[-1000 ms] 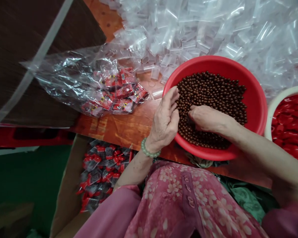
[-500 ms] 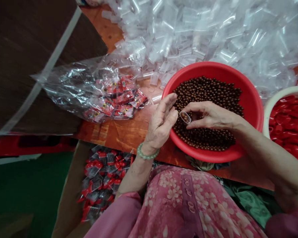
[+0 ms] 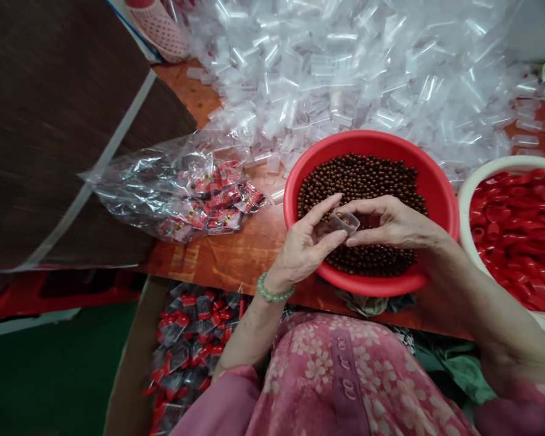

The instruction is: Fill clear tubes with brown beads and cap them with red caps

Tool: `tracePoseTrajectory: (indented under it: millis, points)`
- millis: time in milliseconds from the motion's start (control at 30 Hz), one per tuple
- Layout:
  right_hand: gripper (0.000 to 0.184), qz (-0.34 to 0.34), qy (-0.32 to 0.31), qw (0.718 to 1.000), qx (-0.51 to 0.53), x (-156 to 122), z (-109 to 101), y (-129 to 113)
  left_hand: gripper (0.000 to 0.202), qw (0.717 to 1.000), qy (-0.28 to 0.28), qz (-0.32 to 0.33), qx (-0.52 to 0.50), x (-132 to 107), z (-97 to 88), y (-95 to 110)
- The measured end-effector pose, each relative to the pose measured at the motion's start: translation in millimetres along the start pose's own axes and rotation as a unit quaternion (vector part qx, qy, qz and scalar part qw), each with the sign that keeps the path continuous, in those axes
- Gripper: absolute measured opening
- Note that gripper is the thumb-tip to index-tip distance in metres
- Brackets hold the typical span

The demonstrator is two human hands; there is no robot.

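Note:
Over a red basin of small brown balls, both hands meet at a clear plastic container. Its oval mouth faces me, and a few brown balls show inside. My right hand pinches it from the right between thumb and fingers. From the left, my left hand closes round it, thumb at the near side and fingers at the far side. The lower part of the container is hidden by the hands. A green bead bracelet circles my left wrist.
Clear plastic containers are heaped behind the basin. To the right stands a white basin of red plastic parts. On the left lies a clear bag with red packets. Below, a carton holds filled red-capped containers.
My left hand has moved in and closed on the container, which my right hand was holding alone before. The view has shifted a little.

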State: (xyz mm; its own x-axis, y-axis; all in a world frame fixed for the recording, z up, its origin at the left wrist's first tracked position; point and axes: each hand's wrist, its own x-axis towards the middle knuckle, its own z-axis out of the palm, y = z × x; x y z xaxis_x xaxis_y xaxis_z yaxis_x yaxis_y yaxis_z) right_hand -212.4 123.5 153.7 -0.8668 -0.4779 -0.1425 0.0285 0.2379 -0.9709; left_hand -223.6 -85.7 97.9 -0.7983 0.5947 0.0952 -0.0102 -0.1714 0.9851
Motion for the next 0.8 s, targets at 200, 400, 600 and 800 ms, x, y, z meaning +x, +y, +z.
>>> tracePoseTrajectory:
  millis: [200, 400, 600, 800]
  points:
    - [0.038, 0.018, 0.025, 0.999, 0.018, -5, 1, 3, 0.042, 0.999, 0.038, 0.005, 0.014, 4, 0.6, 4]
    - [0.040, 0.005, 0.090, 0.996, -0.012, -8, 3, 2, 0.050, 0.991, 0.028, -0.079, -0.101, 6, 0.8, 8]
    - [0.033, 0.008, 0.356, 0.893, -0.276, -67, -22, -10, 0.052, 0.983, 0.011, -0.094, -0.159, 8, -5.3, 4]
    - [0.024, 0.271, 0.396, 0.708, -0.518, -166, -91, 48, 0.057, 0.980, 0.000, -0.082, -0.182, 11, -6.7, 1]
